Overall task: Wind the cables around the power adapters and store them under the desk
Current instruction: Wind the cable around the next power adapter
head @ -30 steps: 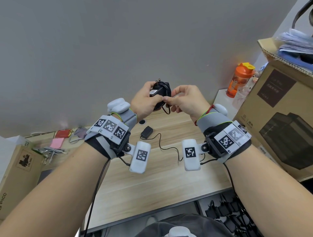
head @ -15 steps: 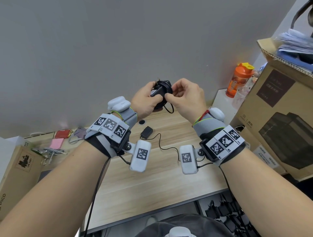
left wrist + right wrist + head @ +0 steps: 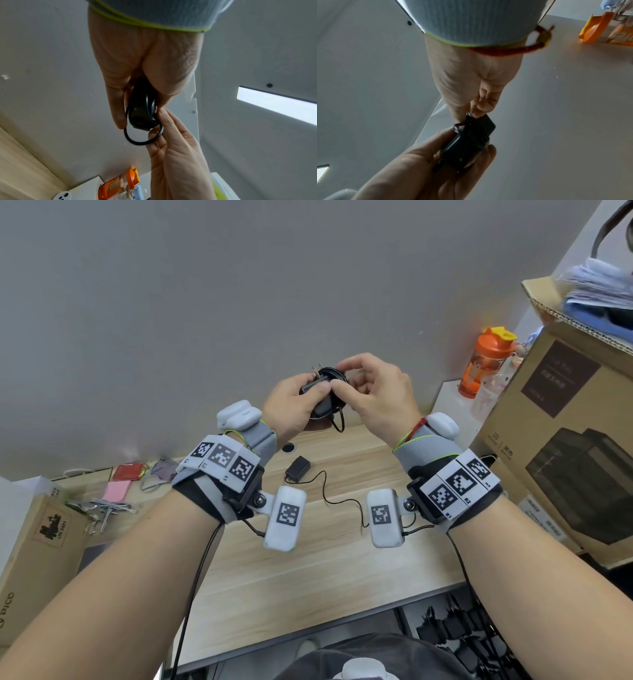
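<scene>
A black power adapter [image 3: 322, 402] [image 3: 142, 108] [image 3: 467, 143] with metal prongs up is held in the air above the wooden desk [image 3: 291, 570]. My left hand [image 3: 291, 405] grips its body, thumb on top. Black cable [image 3: 142, 139] is wound round it, with one loose loop hanging below. My right hand [image 3: 373, 392] pinches the cable [image 3: 469, 119] at the adapter's top edge. A second black adapter [image 3: 297, 469] lies on the desk with its thin cable [image 3: 342, 501] trailing loose toward me.
Cardboard boxes [image 3: 575, 446] stand at the right, an orange bottle [image 3: 484, 361] on a white ledge behind. Another box [image 3: 37, 542] sits at the left, with keys, a pink note and small clutter [image 3: 113, 494]. Under the desk edge at right lie several black adapters [image 3: 459, 638].
My right hand has risen from the adapter's lower side to its top, carrying the cable round. The hanging cable tail is shorter. The left hand has held steady.
</scene>
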`<state>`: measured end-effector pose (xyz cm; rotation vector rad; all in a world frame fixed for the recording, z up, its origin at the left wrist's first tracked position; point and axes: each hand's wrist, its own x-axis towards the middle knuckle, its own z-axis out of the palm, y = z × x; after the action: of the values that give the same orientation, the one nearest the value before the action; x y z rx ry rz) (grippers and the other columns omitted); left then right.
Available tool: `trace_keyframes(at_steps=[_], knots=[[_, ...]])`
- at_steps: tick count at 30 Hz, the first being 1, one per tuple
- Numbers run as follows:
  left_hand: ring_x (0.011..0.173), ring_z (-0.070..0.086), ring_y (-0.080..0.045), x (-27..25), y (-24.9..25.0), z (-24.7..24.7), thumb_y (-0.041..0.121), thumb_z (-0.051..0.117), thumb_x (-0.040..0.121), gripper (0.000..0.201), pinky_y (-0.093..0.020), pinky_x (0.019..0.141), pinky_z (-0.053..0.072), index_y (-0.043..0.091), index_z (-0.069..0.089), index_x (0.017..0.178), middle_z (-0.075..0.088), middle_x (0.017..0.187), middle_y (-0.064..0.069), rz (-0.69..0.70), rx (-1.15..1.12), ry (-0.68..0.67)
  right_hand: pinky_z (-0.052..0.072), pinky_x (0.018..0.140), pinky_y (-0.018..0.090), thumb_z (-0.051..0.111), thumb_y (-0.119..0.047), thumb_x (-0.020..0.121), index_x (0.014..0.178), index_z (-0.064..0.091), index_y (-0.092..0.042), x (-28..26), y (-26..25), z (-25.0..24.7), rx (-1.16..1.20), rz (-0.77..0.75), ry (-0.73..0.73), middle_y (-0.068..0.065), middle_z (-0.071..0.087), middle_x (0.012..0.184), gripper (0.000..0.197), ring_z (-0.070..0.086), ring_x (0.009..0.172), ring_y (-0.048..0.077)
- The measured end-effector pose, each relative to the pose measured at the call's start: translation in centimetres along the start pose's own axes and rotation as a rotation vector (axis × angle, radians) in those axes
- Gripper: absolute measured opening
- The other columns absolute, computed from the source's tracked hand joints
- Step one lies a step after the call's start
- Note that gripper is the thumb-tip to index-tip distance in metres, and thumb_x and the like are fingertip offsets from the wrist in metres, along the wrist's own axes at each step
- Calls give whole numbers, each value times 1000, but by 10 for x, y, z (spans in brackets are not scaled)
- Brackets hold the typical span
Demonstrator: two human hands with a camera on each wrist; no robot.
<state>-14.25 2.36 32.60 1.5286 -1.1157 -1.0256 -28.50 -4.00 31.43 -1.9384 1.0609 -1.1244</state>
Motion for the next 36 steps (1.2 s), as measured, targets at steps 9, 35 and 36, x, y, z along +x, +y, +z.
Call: trace_keyframes(at_steps=[9,35,36], knots=[[63,67,-27,3,-1,-11,59,55,91,54,-30,58,54,8,74,95,74,93,-21,-33,-26,3,58,79,32,77,-13,82,85,68,-33,5,7,-15,87,-107,-144,-3,69,97,23,69,79,10],[58,70,-28,-2,-5,-3,58,60,85,49,-39,68,54,12,76,86,70,75,-16,-39,12,-91,58,63,27,57,-12,98,91,50,-12,7,20,-13,255,18,-98,2,72,73,10,69,61,15],[57,70,-29,-2,-6,-3,61,60,84,50,-41,68,52,14,76,85,71,73,-15,-29,30,-97,57,62,28,55,-12,99,92,49,-12,8,21,-13,284,30,-93,3,71,73,9,68,59,15]])
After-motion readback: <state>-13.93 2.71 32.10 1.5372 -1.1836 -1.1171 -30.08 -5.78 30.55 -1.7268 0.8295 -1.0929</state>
